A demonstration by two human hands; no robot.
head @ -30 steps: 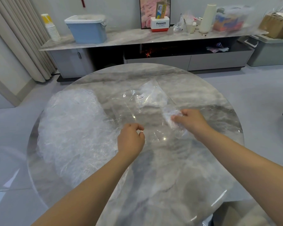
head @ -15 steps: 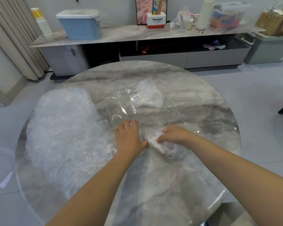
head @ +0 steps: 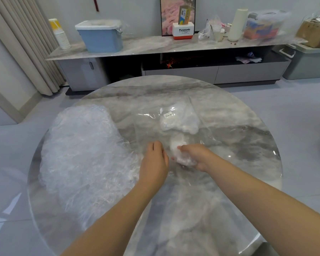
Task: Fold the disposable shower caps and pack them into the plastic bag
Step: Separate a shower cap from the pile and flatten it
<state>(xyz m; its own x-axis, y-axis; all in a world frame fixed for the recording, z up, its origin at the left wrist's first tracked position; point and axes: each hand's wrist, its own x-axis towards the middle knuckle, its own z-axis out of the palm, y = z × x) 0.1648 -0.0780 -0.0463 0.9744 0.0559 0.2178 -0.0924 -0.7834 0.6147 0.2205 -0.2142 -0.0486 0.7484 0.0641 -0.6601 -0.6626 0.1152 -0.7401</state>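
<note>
Fingers (head: 181,149) of right hand (head: 198,156) grip folded cap (head: 183,158); plastic bag (head: 179,121) holds caps.

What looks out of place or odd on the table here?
Nothing stands out. The loose shower caps sit heaped at the table's left, the plastic bag lies flat, and the right hand holds a folded cap.

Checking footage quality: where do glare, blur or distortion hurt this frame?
Head view: glare streaks on the clear plastic bag and glossy table; wide-angle bending at the edges; far shelf items smeared; the folded cap in the right hand looks washed out.
</note>
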